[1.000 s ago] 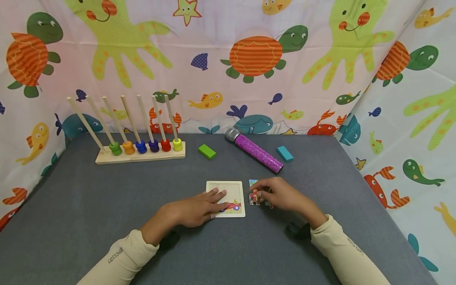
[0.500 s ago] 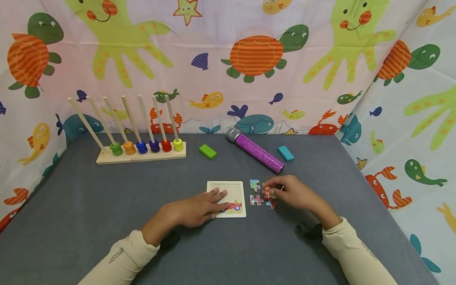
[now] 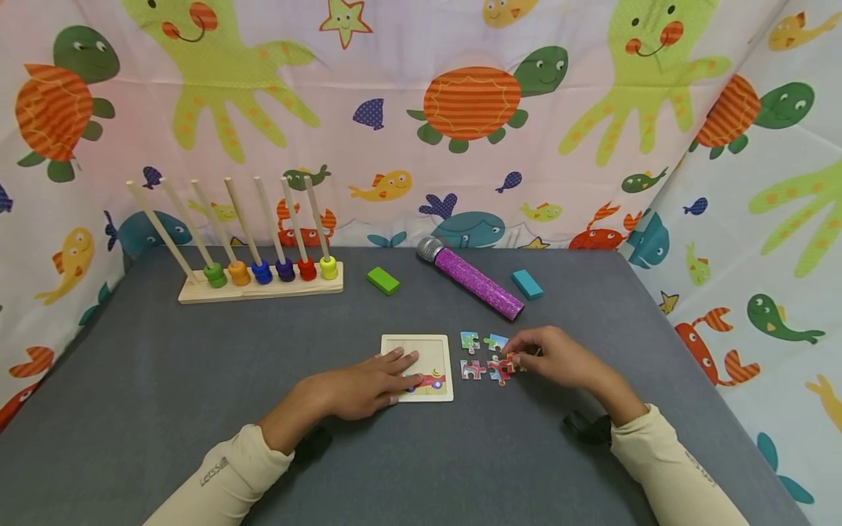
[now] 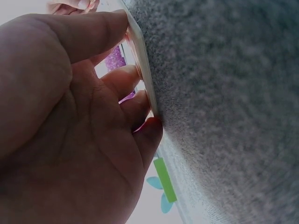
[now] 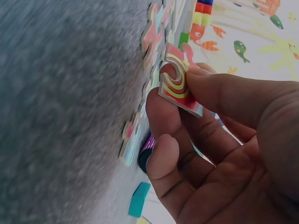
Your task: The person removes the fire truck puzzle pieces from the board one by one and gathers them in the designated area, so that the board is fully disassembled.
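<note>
Head view: a grey table (image 3: 197, 409) with a sea-creature cloth (image 3: 421, 109) behind it and on the right.
Left hand (image 3: 368, 383): rests flat on the left part of the puzzle tray (image 3: 434, 347), fingers straight, gripping nothing; the left wrist view shows the fingertips (image 4: 140, 74) pressed against the tray's edge.
Tray: near centre of the table, a red picture part showing at its near right.
Right hand (image 3: 552, 358): right of the tray, thumb and fingers pinching one puzzle piece (image 5: 180, 84), red with yellow curves.
Loose pieces (image 3: 483, 358): lie flat between the tray and the right hand, just left of the held piece.
Far side: bead rack (image 3: 259, 281) at left, green block (image 3: 383, 280), purple microphone (image 3: 470, 285), teal block (image 3: 527, 283).
</note>
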Available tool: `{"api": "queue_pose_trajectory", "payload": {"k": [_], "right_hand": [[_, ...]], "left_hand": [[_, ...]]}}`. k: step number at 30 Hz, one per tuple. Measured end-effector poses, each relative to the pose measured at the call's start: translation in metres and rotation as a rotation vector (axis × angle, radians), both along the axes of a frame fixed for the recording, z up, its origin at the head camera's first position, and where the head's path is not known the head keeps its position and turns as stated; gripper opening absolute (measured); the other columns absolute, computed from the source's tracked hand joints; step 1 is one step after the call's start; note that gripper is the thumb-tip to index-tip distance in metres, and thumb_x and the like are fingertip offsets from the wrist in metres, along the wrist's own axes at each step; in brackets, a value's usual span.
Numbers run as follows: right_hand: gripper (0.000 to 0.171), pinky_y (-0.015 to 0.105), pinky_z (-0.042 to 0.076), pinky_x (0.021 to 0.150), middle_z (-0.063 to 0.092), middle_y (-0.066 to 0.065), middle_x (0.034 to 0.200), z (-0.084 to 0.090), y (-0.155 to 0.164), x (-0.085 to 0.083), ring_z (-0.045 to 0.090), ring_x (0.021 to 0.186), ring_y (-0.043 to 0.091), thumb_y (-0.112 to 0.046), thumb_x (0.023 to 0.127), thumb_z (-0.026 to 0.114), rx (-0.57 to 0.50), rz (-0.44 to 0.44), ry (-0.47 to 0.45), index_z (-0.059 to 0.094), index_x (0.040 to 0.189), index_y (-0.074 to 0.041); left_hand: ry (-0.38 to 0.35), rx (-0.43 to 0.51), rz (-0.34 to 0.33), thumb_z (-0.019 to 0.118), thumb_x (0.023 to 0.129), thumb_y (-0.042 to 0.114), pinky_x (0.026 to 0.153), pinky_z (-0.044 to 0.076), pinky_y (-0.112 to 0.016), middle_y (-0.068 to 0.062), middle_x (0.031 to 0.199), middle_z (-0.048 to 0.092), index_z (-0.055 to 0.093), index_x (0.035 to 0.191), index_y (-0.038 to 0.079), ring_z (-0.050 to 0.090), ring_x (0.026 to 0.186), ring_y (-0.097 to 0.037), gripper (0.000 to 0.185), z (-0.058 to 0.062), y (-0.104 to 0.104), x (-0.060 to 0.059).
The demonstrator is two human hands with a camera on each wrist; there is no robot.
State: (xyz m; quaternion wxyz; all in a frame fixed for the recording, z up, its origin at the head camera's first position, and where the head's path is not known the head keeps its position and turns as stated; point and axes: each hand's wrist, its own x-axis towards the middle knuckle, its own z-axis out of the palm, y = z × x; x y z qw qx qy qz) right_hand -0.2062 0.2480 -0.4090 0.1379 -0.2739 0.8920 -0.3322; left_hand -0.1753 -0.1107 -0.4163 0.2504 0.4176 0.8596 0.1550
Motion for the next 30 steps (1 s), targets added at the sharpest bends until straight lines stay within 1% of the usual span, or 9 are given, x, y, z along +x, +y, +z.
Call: {"api": "queue_pose_trajectory", "payload": {"k": [4, 8, 12, 15, 19, 22, 25, 27, 30], "right_hand": [[0.02, 0.027, 0.05, 0.067, 0.068, -0.001, 0.096, -0.001, 0.007, 0.0, 0.056, 0.078, 0.016, -0.002, 0.093, 0.063, 0.009, 0.006, -0.022, 0.072, 0.109, -0.005], [0.02, 0.026, 0.049, 0.066, 0.068, -0.002, 0.097, -0.004, 0.01, 0.0, 0.055, 0.078, 0.013, -0.001, 0.092, 0.064, 0.029, 0.012, -0.013, 0.073, 0.109, -0.006], [0.02, 0.025, 0.049, 0.069, 0.068, -0.002, 0.098, -0.006, 0.01, -0.001, 0.056, 0.08, 0.011, -0.003, 0.092, 0.064, 0.038, 0.018, -0.011, 0.073, 0.109, -0.007], [0.019, 0.026, 0.05, 0.071, 0.069, -0.001, 0.099, -0.005, 0.011, -0.001, 0.057, 0.082, 0.011, -0.003, 0.092, 0.065, 0.039, 0.028, -0.016, 0.073, 0.109, -0.006], [0.019, 0.027, 0.05, 0.071, 0.068, 0.001, 0.1, -0.004, 0.012, -0.003, 0.055, 0.083, 0.012, -0.002, 0.09, 0.066, 0.066, 0.027, -0.001, 0.073, 0.108, -0.005], [0.019, 0.028, 0.049, 0.07, 0.068, 0.001, 0.1, -0.004, 0.013, -0.004, 0.055, 0.082, 0.012, -0.003, 0.089, 0.067, 0.088, 0.009, 0.004, 0.073, 0.107, -0.006], [0.019, 0.029, 0.05, 0.069, 0.068, 0.001, 0.099, -0.003, 0.012, -0.005, 0.056, 0.081, 0.014, -0.004, 0.088, 0.068, 0.095, -0.005, -0.01, 0.072, 0.107, -0.006], [0.02, 0.029, 0.05, 0.067, 0.068, 0.001, 0.098, -0.003, 0.013, -0.005, 0.056, 0.079, 0.014, -0.005, 0.088, 0.069, 0.101, -0.009, -0.016, 0.072, 0.108, -0.006], [0.02, 0.028, 0.049, 0.064, 0.067, 0.0, 0.094, -0.001, 0.014, -0.006, 0.055, 0.076, 0.015, -0.005, 0.089, 0.068, 0.105, -0.018, 0.001, 0.071, 0.108, -0.005]], "left_hand": [[0.007, -0.005, -0.002, 0.048, 0.103, 0.014, 0.116, 0.013, -0.046, -0.007, 0.162, 0.014, 0.035, 0.152, 0.018, 0.006, 0.147, -0.029, 0.051, 0.0, -0.001, -0.001], [0.005, -0.005, -0.004, 0.048, 0.103, 0.014, 0.116, 0.013, -0.047, -0.007, 0.162, 0.014, 0.035, 0.152, 0.018, 0.006, 0.147, -0.029, 0.051, 0.0, 0.0, -0.001], [0.001, -0.018, 0.002, 0.048, 0.103, 0.015, 0.116, 0.012, -0.045, -0.005, 0.162, 0.013, 0.035, 0.152, 0.019, 0.006, 0.147, -0.028, 0.051, 0.0, 0.001, -0.002], [0.0, -0.007, 0.004, 0.047, 0.103, 0.015, 0.116, 0.012, -0.046, -0.006, 0.162, 0.014, 0.035, 0.152, 0.019, 0.006, 0.147, -0.028, 0.051, -0.001, 0.001, -0.002], [0.021, 0.005, 0.004, 0.048, 0.103, 0.016, 0.115, 0.014, -0.047, -0.006, 0.161, 0.016, 0.036, 0.152, 0.02, 0.008, 0.147, -0.029, 0.05, -0.002, 0.001, -0.001], [0.044, 0.007, 0.002, 0.049, 0.103, 0.016, 0.115, 0.016, -0.048, -0.007, 0.161, 0.017, 0.037, 0.152, 0.02, 0.009, 0.147, -0.03, 0.05, -0.003, 0.001, 0.001], [0.057, 0.014, 0.002, 0.05, 0.102, 0.016, 0.114, 0.017, -0.049, -0.008, 0.161, 0.018, 0.039, 0.151, 0.019, 0.01, 0.147, -0.031, 0.05, -0.003, 0.001, 0.001], [0.062, 0.022, 0.001, 0.051, 0.102, 0.015, 0.114, 0.017, -0.049, -0.009, 0.16, 0.019, 0.039, 0.151, 0.019, 0.011, 0.146, -0.032, 0.05, -0.003, 0.001, 0.002], [0.074, 0.036, -0.006, 0.052, 0.101, 0.014, 0.114, 0.018, -0.049, -0.011, 0.159, 0.021, 0.04, 0.15, 0.018, 0.013, 0.146, -0.033, 0.051, -0.003, 0.0, 0.002]]}}
